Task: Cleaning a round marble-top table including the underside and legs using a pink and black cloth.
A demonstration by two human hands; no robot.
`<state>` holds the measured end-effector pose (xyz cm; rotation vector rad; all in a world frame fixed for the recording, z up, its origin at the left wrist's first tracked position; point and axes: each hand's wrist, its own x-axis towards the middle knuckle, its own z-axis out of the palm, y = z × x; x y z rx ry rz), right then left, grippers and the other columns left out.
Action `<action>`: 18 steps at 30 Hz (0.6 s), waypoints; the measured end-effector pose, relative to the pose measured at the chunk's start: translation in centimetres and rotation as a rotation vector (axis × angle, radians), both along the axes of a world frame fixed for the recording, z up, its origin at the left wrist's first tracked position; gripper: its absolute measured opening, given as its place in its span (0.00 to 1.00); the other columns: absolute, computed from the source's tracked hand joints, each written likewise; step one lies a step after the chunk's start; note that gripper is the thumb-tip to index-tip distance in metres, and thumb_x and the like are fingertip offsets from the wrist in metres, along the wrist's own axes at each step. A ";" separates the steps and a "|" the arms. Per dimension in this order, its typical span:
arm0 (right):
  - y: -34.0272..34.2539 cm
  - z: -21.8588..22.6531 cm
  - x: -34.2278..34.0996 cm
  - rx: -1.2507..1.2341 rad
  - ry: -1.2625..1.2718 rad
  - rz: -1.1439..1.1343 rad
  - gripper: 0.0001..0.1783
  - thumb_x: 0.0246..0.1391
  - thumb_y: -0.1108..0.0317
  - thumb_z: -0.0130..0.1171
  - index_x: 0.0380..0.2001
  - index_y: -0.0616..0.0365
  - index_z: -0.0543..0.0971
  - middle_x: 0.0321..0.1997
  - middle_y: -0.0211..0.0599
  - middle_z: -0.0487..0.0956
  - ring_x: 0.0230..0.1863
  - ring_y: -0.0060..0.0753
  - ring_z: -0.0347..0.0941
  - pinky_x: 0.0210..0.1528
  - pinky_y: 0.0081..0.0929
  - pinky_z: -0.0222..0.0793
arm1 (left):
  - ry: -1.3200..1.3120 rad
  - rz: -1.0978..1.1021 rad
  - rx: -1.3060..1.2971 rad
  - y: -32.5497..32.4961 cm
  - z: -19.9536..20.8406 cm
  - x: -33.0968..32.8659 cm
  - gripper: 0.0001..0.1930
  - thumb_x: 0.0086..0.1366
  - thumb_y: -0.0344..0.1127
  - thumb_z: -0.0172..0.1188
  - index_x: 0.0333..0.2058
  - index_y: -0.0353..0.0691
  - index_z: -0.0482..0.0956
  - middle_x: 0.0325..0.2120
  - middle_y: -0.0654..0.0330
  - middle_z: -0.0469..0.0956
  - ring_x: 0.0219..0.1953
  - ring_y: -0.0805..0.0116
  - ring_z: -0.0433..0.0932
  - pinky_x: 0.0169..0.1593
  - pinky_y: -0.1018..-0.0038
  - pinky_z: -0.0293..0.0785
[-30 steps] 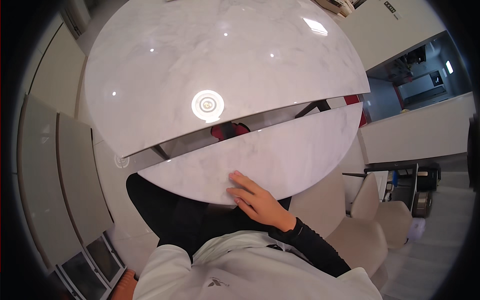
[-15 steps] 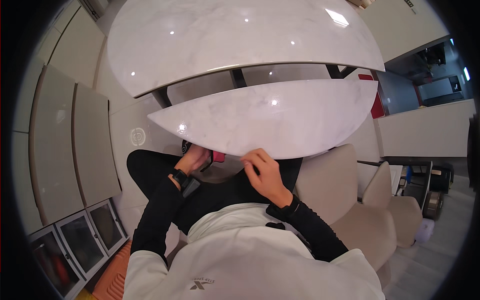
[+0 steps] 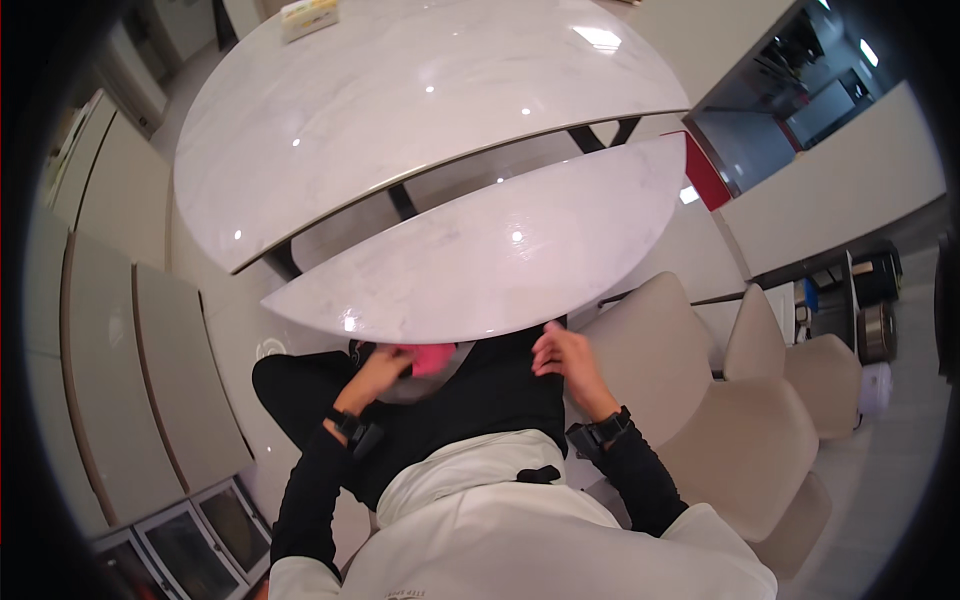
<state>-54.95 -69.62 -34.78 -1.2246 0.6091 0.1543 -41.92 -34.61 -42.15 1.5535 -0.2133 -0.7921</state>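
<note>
My left hand (image 3: 376, 377) is over my lap, just under the near edge of the smaller white tabletop leaf (image 3: 480, 265). Its fingers are closed on a bright pink, soft-looking piece (image 3: 433, 358); whether this is a cloth I cannot tell. The leaf's edge hides part of what lies beyond these fingers. To the right, my right hand (image 3: 572, 362) hovers above my thigh, near the leaf's curved edge and apart from it. Its fingers are half bent, a little spread, with nothing visible in them.
Beyond the leaf stands the large white marbled table (image 3: 400, 110), a gap with dark legs between them. A tissue pack (image 3: 310, 18) lies on its far side. Beige chairs (image 3: 735, 455) stand close on my right. Tall cabinets (image 3: 200, 370) line the left.
The view has turned and shifted. My right hand has moved right, off the leaf's edge. My left hand has drawn back toward my lap, and more of the pink piece shows.
</note>
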 end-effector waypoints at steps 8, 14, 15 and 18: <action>6.0 4.2 -1.7 -0.307 -0.370 0.479 0.38 0.60 0.59 0.71 0.68 0.59 0.67 0.58 0.45 0.79 0.61 0.34 0.75 0.64 0.36 0.71 | -0.383 -0.420 -0.048 -6.5 8.4 -2.5 0.16 0.73 0.29 0.57 0.58 0.32 0.75 0.52 0.58 0.79 0.56 0.68 0.76 0.62 0.69 0.71; 2.7 6.9 2.9 -0.495 -0.554 0.062 0.29 0.61 0.71 0.67 0.61 0.62 0.68 0.45 0.40 0.82 0.47 0.22 0.77 0.50 0.26 0.76 | -0.234 -0.290 -0.266 -14.6 16.0 2.3 0.15 0.74 0.33 0.58 0.56 0.32 0.76 0.48 0.59 0.80 0.51 0.71 0.78 0.56 0.70 0.74; 1.8 8.1 4.0 -0.395 -0.529 -0.046 0.27 0.63 0.72 0.64 0.62 0.61 0.67 0.45 0.37 0.82 0.45 0.21 0.77 0.47 0.25 0.75 | -0.251 -0.315 -0.269 -16.0 16.5 4.0 0.16 0.74 0.35 0.59 0.55 0.32 0.77 0.45 0.59 0.81 0.48 0.72 0.79 0.53 0.71 0.76; -4.2 10.0 8.4 -0.541 -0.607 -0.254 0.24 0.64 0.70 0.63 0.61 0.60 0.71 0.47 0.36 0.83 0.48 0.23 0.77 0.52 0.25 0.74 | -0.444 -0.205 -0.211 -19.7 18.1 9.1 0.15 0.74 0.41 0.59 0.50 0.36 0.82 0.38 0.59 0.84 0.39 0.71 0.82 0.45 0.71 0.77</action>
